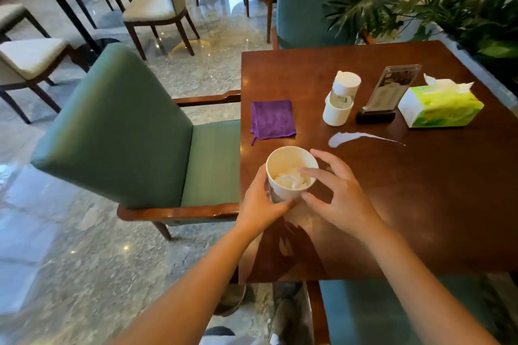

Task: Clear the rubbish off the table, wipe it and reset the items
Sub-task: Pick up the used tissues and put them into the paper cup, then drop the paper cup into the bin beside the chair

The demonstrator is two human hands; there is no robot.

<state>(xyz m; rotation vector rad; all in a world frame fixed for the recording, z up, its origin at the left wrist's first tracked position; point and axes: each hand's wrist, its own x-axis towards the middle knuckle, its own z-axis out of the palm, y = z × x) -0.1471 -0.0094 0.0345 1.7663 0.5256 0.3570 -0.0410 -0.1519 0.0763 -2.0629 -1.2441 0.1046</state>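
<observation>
A paper cup (pixel 291 173) stands near the counter's (pixel 420 204) left edge, toward the near-left corner, with crumpled white tissue (pixel 291 180) inside it. The left hand (pixel 262 204) is wrapped around the cup's lower wall, thumb across the front. The right hand (pixel 339 196) is at the cup's right side with fingers spread; its index finger lies over the rim and touches the tissue, while the thumb is low beside the cup's base, so it grips nothing firmly.

Beyond the cup, a folded purple cloth (pixel 273 119) lies flat close to the left edge. To its right, toward the middle of the counter, a white cylindrical holder (pixel 336 112) carries a clear container with a white cap (pixel 347 82). Just right of that stands a tilted clear sign holder (pixel 386 92) on a dark base. A green tissue box (pixel 440 106) sits near the right edge, a white tissue sticking out of its top. A pale streak of spilled liquid (pixel 356 138) lies on the wood in front of the holder and sign, between them and the cup.

A green upholstered chair (pixel 126 131) is drawn up at the left edge, and another green chair (pixel 302 0) stands at the far edge.
</observation>
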